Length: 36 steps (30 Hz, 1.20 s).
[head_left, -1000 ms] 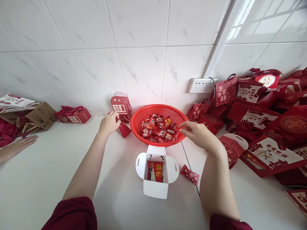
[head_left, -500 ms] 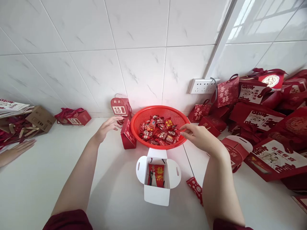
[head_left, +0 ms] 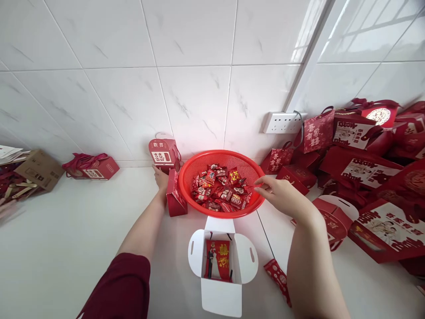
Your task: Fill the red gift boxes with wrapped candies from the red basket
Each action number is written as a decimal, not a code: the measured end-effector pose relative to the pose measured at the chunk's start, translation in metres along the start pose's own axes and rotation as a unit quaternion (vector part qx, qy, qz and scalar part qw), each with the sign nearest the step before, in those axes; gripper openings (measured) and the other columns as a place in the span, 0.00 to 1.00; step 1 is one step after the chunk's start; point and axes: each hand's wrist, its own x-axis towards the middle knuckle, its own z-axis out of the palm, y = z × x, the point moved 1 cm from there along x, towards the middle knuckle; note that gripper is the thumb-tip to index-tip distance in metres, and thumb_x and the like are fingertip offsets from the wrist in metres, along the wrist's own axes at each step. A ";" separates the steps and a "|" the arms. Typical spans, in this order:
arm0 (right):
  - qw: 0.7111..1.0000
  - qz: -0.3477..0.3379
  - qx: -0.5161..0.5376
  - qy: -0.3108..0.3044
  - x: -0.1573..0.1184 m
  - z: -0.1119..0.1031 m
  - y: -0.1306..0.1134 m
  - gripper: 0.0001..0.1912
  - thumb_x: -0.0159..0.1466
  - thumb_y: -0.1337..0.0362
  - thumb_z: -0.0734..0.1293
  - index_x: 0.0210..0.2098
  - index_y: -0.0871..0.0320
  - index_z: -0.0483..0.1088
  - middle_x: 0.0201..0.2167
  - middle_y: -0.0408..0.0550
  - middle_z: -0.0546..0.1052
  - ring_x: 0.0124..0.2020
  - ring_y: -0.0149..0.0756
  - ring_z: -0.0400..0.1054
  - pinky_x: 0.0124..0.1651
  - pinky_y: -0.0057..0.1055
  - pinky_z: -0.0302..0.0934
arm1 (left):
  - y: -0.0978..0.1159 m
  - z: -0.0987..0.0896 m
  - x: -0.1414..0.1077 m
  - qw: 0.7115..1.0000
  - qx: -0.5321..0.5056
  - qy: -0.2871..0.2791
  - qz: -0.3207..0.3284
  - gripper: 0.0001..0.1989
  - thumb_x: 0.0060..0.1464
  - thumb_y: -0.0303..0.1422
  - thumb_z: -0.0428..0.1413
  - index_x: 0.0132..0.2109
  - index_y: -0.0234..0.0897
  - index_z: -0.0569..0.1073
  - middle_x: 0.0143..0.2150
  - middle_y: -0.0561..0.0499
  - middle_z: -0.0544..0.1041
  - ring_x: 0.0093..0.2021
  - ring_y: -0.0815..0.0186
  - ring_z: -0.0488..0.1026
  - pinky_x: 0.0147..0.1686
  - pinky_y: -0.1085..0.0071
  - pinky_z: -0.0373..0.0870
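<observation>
My left hand (head_left: 161, 179) is at the lower front of an upright red gift box (head_left: 163, 153) with white lettering, its fingers curled at the box's lower left side. Part of that hand is hidden by a smaller red box (head_left: 175, 197). At the right rim of a red plastic basket (head_left: 221, 215) hovers my right hand (head_left: 280, 195), thumb and fingers apart, with nothing seen between them. Small red-wrapped sweets (head_left: 226, 194) fill the basket's bottom. In front stands an open white box (head_left: 222, 294), its flaps spread, holding a red packet (head_left: 217, 259) with a couple pictured on it.
A red patterned packet (head_left: 278, 280) lies right of the white box. Red gift boxes (head_left: 368, 173) are heaped along the right. Toward the left are another red box (head_left: 91, 167) and a cardboard carton (head_left: 41, 170). A blurred hand (head_left: 9, 210) shows at the left edge. Behind is a socket strip (head_left: 283, 122).
My left hand has moved right and down to the upright gift box. My right hand stays by the basket rim. The other person's hand has drawn back toward the left edge.
</observation>
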 end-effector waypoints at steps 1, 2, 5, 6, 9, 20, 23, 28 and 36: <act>1.000 0.005 -0.007 0.002 0.001 0.000 0.001 0.13 0.69 0.55 0.60 0.45 0.53 0.72 0.37 0.47 0.81 0.40 0.44 0.74 0.42 0.37 0.64 | -0.004 0.003 0.000 1.000 0.007 0.009 -0.011 0.49 0.55 0.43 0.59 0.72 0.29 0.41 0.65 0.26 0.62 0.65 0.44 0.64 0.60 0.54 0.62; 1.000 0.009 -0.013 0.003 0.002 0.000 0.003 0.13 0.69 0.55 0.60 0.45 0.54 0.72 0.36 0.47 0.81 0.40 0.44 0.74 0.42 0.37 0.64 | -0.009 0.005 0.002 1.000 0.012 0.018 -0.021 0.48 0.56 0.44 0.58 0.72 0.29 0.41 0.65 0.26 0.62 0.65 0.44 0.64 0.60 0.54 0.62; 1.000 0.012 -0.023 -0.004 0.006 0.001 0.005 0.14 0.69 0.55 0.60 0.46 0.54 0.72 0.37 0.48 0.81 0.41 0.44 0.74 0.44 0.37 0.63 | -0.025 -0.002 0.010 0.999 0.029 0.033 -0.032 0.47 0.54 0.45 0.60 0.71 0.32 0.46 0.66 0.30 0.63 0.65 0.45 0.64 0.61 0.55 0.62; 1.000 0.011 -0.024 -0.007 0.008 0.002 0.006 0.14 0.69 0.55 0.60 0.46 0.54 0.72 0.38 0.48 0.81 0.41 0.44 0.74 0.44 0.36 0.63 | -0.031 -0.008 0.015 0.998 0.037 0.037 -0.035 0.49 0.51 0.46 0.62 0.71 0.33 0.48 0.66 0.31 0.63 0.65 0.45 0.64 0.61 0.55 0.62; 1.000 0.012 -0.021 -0.014 0.011 0.005 0.008 0.14 0.69 0.55 0.60 0.46 0.54 0.72 0.38 0.48 0.81 0.42 0.43 0.74 0.44 0.36 0.63 | -0.052 -0.032 0.032 0.995 0.065 0.056 -0.057 0.56 0.41 0.48 0.68 0.70 0.31 0.50 0.66 0.31 0.63 0.66 0.43 0.62 0.63 0.51 0.61; 0.999 0.022 -0.022 -0.022 0.016 0.009 0.006 0.14 0.69 0.55 0.60 0.46 0.54 0.71 0.38 0.47 0.81 0.42 0.43 0.75 0.45 0.36 0.64 | -0.093 -0.071 0.077 0.981 0.131 0.066 -0.125 0.57 0.44 0.51 0.66 0.70 0.26 0.47 0.67 0.28 0.61 0.67 0.41 0.61 0.64 0.45 0.60; 0.999 0.024 -0.032 -0.016 0.016 0.008 0.006 0.14 0.69 0.55 0.59 0.46 0.54 0.71 0.37 0.48 0.81 0.42 0.44 0.75 0.45 0.36 0.64 | -0.092 -0.070 0.075 0.981 0.140 0.065 -0.121 0.58 0.43 0.51 0.66 0.70 0.26 0.48 0.67 0.28 0.62 0.67 0.42 0.62 0.65 0.47 0.59; 0.999 0.022 -0.030 -0.012 0.015 0.007 0.006 0.14 0.69 0.54 0.59 0.46 0.53 0.71 0.36 0.47 0.82 0.41 0.44 0.75 0.43 0.36 0.65 | -0.087 -0.068 0.064 0.981 0.150 0.062 -0.110 0.55 0.39 0.53 0.67 0.66 0.29 0.55 0.65 0.31 0.65 0.65 0.43 0.63 0.65 0.49 0.59; 0.999 0.002 -0.036 -0.001 0.013 0.004 0.004 0.13 0.69 0.56 0.60 0.44 0.54 0.73 0.36 0.48 0.82 0.40 0.46 0.76 0.42 0.37 0.65 | -0.077 -0.066 0.064 0.985 0.123 0.047 -0.112 0.57 0.38 0.56 0.67 0.66 0.26 0.53 0.65 0.24 0.64 0.67 0.37 0.59 0.67 0.40 0.50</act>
